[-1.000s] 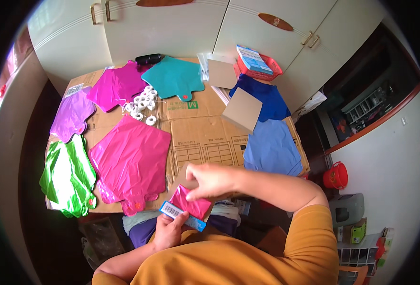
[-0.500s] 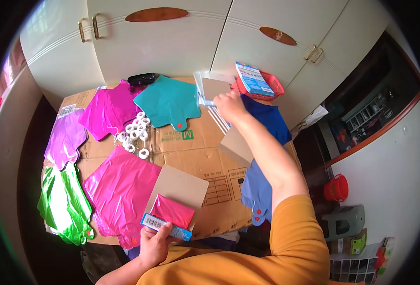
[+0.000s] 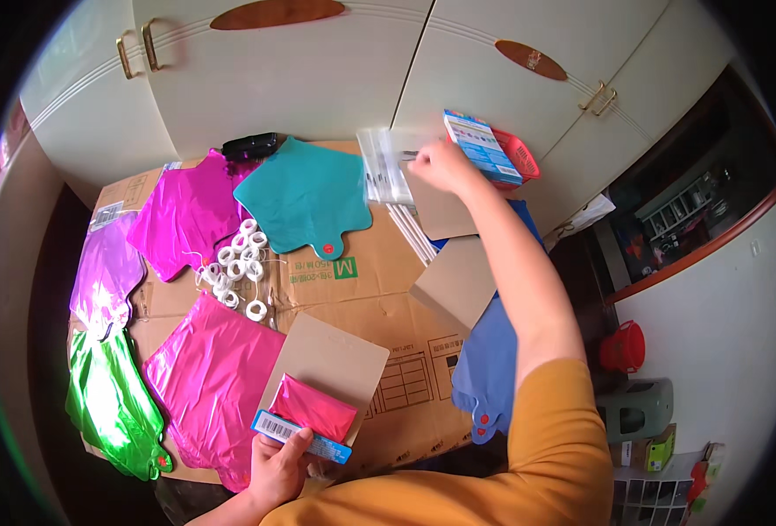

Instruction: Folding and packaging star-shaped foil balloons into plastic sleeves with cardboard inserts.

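Flattened cardboard covers the whole worktop, probably as a clean layout mat for the foil pieces. Nearest: left hand at the front edge, fingers curled round the bottom of a brown card with a folded pink foil and a blue-white label strip on it; thumb sits on the strip, so it looks pinned to keep the stack from sliding. Card tilts up toward the wearer. Beside it lies a flat pink balloon, with a green balloon hanging over the left edge. Mid-table: a cluster of white ribbon rolls, a second brown card partly over a blue balloon on the right. Further back are a magenta balloon, a purple balloon and a teal balloon, each spread flat and mostly apart, apparently sorted by colour. Right hand is stretched to the far side, fingers closed at the edge of a stack of clear sleeves; whether it actually grips one I can't tell. Just past it are a blue box and a red basket, and a black object by the far edge. Behind everything, cream cupboard doors with brass handles; a red bucket sits on the floor to the right.
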The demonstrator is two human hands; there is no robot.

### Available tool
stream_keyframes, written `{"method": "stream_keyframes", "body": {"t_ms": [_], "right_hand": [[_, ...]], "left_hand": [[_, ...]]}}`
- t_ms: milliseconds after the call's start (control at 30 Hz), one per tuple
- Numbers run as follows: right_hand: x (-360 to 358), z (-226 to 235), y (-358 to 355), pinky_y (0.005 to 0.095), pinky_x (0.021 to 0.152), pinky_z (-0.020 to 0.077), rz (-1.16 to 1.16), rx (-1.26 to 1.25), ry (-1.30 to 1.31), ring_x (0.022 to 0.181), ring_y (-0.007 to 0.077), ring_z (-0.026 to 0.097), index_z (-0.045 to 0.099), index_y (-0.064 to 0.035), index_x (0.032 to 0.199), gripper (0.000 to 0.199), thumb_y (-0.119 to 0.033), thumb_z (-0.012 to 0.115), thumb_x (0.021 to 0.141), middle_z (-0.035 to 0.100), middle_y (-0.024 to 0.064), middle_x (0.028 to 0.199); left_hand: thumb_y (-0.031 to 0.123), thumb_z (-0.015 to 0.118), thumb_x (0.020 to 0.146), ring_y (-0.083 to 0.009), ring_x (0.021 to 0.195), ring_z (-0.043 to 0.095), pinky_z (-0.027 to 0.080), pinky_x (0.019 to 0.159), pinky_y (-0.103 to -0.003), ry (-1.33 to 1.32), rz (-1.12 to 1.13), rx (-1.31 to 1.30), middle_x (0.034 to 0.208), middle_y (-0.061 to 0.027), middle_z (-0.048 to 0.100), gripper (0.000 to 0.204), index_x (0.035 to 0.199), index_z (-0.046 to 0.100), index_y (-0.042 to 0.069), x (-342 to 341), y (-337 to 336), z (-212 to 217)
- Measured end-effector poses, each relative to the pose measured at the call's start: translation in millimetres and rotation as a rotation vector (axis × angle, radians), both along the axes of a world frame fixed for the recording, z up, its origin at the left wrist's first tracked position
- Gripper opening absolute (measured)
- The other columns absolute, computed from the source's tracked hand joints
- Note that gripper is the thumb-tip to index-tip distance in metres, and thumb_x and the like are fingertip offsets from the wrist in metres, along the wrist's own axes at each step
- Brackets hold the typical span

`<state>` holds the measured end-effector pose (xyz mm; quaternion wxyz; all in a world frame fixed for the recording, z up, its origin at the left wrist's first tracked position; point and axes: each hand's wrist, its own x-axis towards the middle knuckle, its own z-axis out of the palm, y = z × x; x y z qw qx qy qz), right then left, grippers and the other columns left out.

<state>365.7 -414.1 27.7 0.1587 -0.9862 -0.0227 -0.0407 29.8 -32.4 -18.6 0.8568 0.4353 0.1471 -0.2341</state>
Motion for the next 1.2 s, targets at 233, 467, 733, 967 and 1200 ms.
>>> {"method": "stream_keyframes", "body": {"t_ms": [233,467,733,967,1200], "right_hand": [[103.7,-61.2,-19.1,0.0365,0.086,0.0529,-0.501,0.068,0.088,0.101,0.0295,0.066,0.074,-0.0071,0.094,0.039,-0.037,0.076,0.069,0.069,0.0191,0.105],[118.8,-63.8,-30.5,0.0386,0.089,0.0524,-0.580,0.078,0.075,0.104,0.0320,0.066,0.070,-0.0036,0.104,0.043,-0.032,0.078,0.072,0.068,0.0189,0.109],[116.9,-34.7,-33.8,0.0284,0.056,0.0466,-0.442,0.499,-0.336,0.059,0.0148,0.061,0.072,-0.0035,0.077,0.014,-0.017,0.073,0.076,0.071,0.0085,0.076],[40.5,87.0,9.4,0.0273,0.050,0.0426,0.002,1.169,-0.707,0.054,0.0117,0.054,0.067,-0.0047,0.073,0.019,-0.021,0.067,0.083,0.066,0.0037,0.069],[-141.3,108.0,114.9,0.0300,0.053,0.0455,0.213,0.351,-0.224,0.057,0.0111,0.056,0.066,-0.0069,0.071,0.016,-0.020,0.068,0.079,0.066,0.0040,0.067]], "left_hand": [[0.003,0.056,0.093,-0.0253,0.082,0.069,0.059,0.075,-0.049,-0.004,-0.006,0.046,0.089,-0.0121,0.068,0.009,0.093,0.063,-0.001,7.6,9.1,-8.3],[0.004,0.059,0.092,-0.0215,0.078,0.068,0.061,0.072,-0.044,0.040,0.038,0.067,0.085,-0.0097,0.067,0.009,0.091,0.064,-0.003,18.1,6.5,-1.2],[0.004,0.059,0.093,-0.0221,0.081,0.069,0.060,0.074,-0.044,0.011,0.023,0.015,0.088,-0.0109,0.068,0.009,0.094,0.064,-0.003,15.5,4.6,12.1],[0.003,0.059,0.093,-0.0223,0.085,0.068,0.058,0.076,-0.039,-0.110,0.036,-0.023,0.094,-0.0126,0.069,0.009,0.099,0.063,-0.001,-11.5,16.8,14.5],[-0.002,0.056,0.092,-0.0164,0.085,0.063,0.054,0.077,-0.035,-0.196,0.183,-0.010,0.096,-0.0070,0.065,0.012,0.102,0.060,0.003,-65.4,42.5,10.5]]}}
